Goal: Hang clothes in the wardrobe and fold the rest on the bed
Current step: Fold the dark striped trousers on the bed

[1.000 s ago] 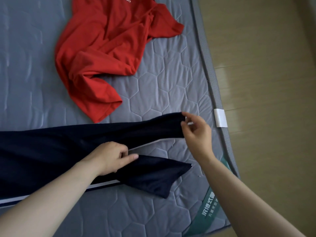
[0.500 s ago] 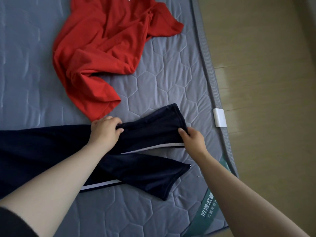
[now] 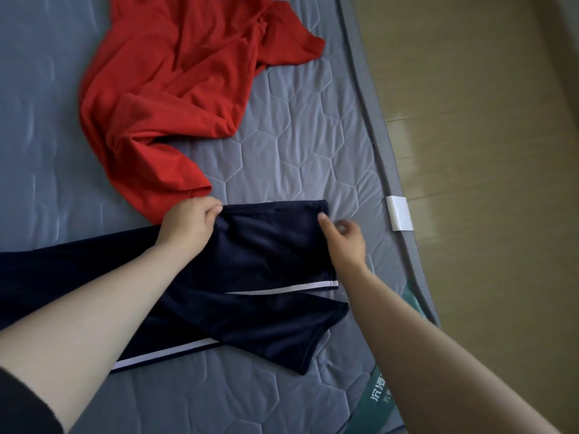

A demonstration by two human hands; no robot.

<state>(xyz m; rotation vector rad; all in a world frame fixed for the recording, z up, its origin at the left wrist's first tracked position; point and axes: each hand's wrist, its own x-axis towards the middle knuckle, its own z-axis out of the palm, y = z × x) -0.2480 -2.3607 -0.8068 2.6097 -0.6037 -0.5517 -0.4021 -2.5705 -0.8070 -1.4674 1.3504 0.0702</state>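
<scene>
Where navy trousers (image 3: 266,255) lie on the mattress (image 3: 297,136), the left hand (image 3: 188,223) pinches them

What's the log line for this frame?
phase: folding | left grip pinches navy trousers at far edge | right grip at hem, blurred, hold unclear | red shirt crumpled on mattress

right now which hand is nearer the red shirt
Left. The left hand grips the trousers beside the lower tip of the shirt; the right hand is by the cuff, farther right, apart from the shirt.
</scene>
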